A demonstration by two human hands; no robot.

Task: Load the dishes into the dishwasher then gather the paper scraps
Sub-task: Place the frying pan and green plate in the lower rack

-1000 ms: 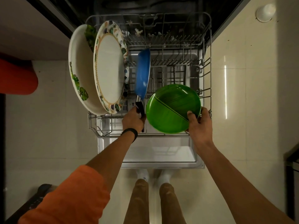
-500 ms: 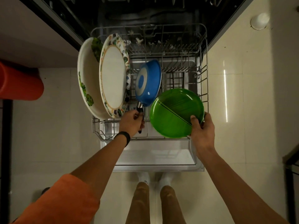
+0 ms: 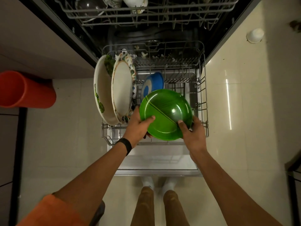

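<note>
- Left grip (image 3: 137,128) pinches the near-left rim of the green plate (image 3: 166,111), thumb on its upper face.
- Right grip (image 3: 193,134) pinches the near-right rim, thumb likewise on top.
- The plate is held between both grips, above the lower rack (image 3: 204,98).
- Blue pan (image 3: 154,84) leans in the rack just beyond the grips.
- Two floral plates (image 3: 122,88) stand on edge left of the left grip.

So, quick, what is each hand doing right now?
Left hand: gripping the green plate by its rim.
Right hand: gripping the same plate's opposite rim.
</note>
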